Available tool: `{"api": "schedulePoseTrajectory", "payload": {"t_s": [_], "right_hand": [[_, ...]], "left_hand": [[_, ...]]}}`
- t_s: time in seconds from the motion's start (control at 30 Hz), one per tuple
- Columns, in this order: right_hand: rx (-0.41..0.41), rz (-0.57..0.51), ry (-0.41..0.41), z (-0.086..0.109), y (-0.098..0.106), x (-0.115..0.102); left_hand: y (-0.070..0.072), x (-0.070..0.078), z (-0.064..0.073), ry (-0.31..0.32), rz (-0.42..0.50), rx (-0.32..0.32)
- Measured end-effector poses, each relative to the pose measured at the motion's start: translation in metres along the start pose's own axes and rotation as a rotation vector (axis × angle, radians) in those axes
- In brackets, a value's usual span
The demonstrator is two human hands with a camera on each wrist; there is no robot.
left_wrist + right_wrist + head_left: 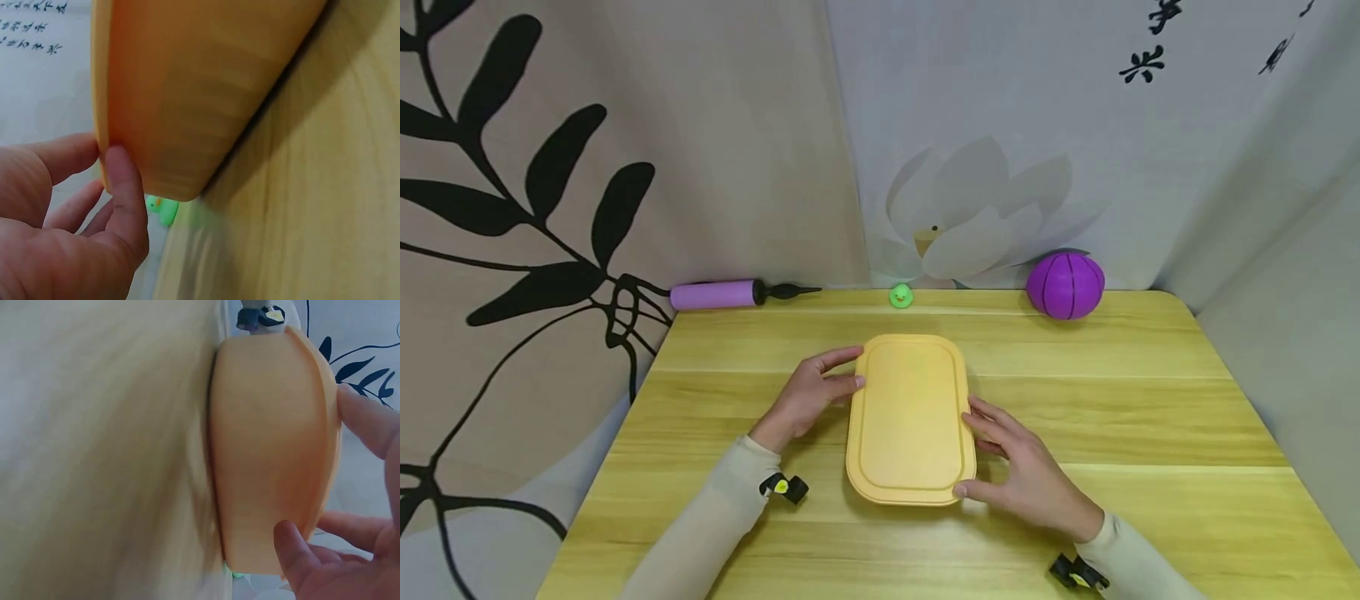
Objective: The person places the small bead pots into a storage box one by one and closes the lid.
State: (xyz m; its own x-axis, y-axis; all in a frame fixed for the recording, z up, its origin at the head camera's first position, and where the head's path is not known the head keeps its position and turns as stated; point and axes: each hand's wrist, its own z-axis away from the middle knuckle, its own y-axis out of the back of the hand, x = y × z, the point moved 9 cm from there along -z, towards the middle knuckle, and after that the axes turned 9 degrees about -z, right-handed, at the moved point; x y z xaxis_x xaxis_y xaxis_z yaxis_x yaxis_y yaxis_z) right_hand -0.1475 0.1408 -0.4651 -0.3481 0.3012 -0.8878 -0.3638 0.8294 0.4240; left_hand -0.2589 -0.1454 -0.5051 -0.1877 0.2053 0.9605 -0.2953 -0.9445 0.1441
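A yellow-orange plastic box with rounded corners and a flat lid stands on the wooden table, long sides running away from me. My left hand holds its far left edge; in the left wrist view one fingertip meets the lid's rim and another digit presses the wall just below. My right hand holds the near right side, thumb at the near corner, fingers spread along the edge. In the right wrist view, fingers touch the box's side wall. The box's inside is hidden by the lid.
Along the table's back edge lie a purple hand pump with a black nozzle, a small green duck toy and a purple segmented ball. Printed curtains hang behind the wooden table.
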Motion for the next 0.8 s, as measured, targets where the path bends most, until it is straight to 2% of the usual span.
{"api": "schedulePoseTrajectory", "payload": {"t_s": [0.23,0.37,0.47,0.53,0.6,0.67,0.7,0.73,0.8], "right_hand": [[-0.027,-0.052,-0.027,-0.004,0.003,0.003],[-0.040,-0.044,-0.023,-0.005,0.004,0.002],[-0.046,0.061,-0.015,-0.005,0.006,0.000],[-0.056,0.163,0.004,-0.007,0.009,-0.003],[-0.062,0.265,0.032,-0.010,0.015,-0.006],[-0.063,0.350,0.051,-0.016,0.025,-0.008],[-0.059,0.383,0.053,-0.020,0.031,-0.008],[-0.052,0.420,0.050,-0.023,0.039,-0.007],[-0.030,0.512,0.028,-0.031,0.057,-0.002]], "left_hand": [[-0.003,-0.001,0.003,-0.001,0.022,0.022],[-0.003,0.000,0.005,0.001,0.007,0.034],[-0.004,0.001,0.008,-0.010,-0.029,0.008],[-0.004,0.004,0.012,-0.037,-0.067,-0.064],[-0.003,0.009,0.020,-0.074,-0.140,-0.146],[0.001,0.017,0.032,-0.121,-0.284,-0.204],[0.004,0.022,0.039,-0.145,-0.364,-0.214],[0.007,0.027,0.046,-0.166,-0.475,-0.197],[0.015,0.036,0.059,-0.192,-0.733,-0.124]]}}
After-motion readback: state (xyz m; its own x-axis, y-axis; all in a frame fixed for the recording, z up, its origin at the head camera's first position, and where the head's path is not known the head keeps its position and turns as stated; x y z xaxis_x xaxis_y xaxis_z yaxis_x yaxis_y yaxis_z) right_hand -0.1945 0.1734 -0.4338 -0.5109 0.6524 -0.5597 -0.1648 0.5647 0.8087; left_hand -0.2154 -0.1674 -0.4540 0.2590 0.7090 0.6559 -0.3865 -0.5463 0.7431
